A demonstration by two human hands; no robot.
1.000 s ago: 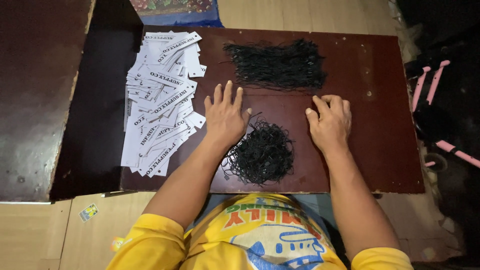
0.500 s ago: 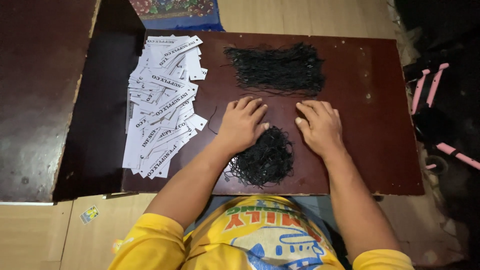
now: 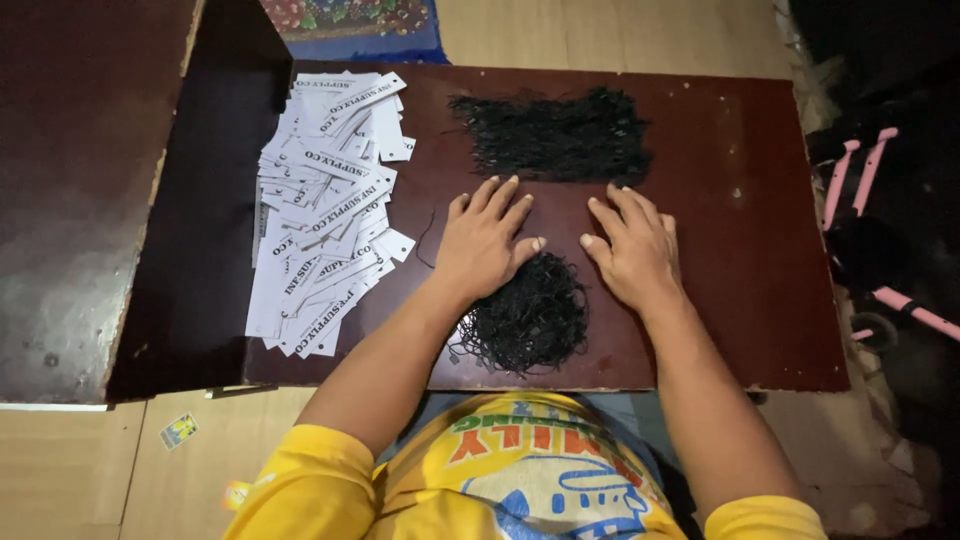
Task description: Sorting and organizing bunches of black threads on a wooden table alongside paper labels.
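Note:
My left hand [image 3: 485,240] lies flat, fingers spread, on the dark red board [image 3: 740,220], just above and left of a tangled heap of black strings [image 3: 525,320]. My right hand [image 3: 630,245] rests palm down to the right of that heap, fingers apart. Neither hand holds anything. A second, flatter bundle of black strings [image 3: 555,135] lies beyond both hands' fingertips. A loose pile of white paper tags [image 3: 325,205] covers the board's left part. One stray black string [image 3: 425,240] lies between the tags and my left hand.
A darker wooden slab [image 3: 80,200] lies to the left of the board. Pink-handled objects [image 3: 870,190] sit in shadow at the right. A patterned cloth [image 3: 350,20] is at the top edge. A small card [image 3: 178,430] lies on the wood floor at lower left.
Both hands have slid away from me and closer together, from the sides of the near string heap to flat positions just beyond it, near the far bundle.

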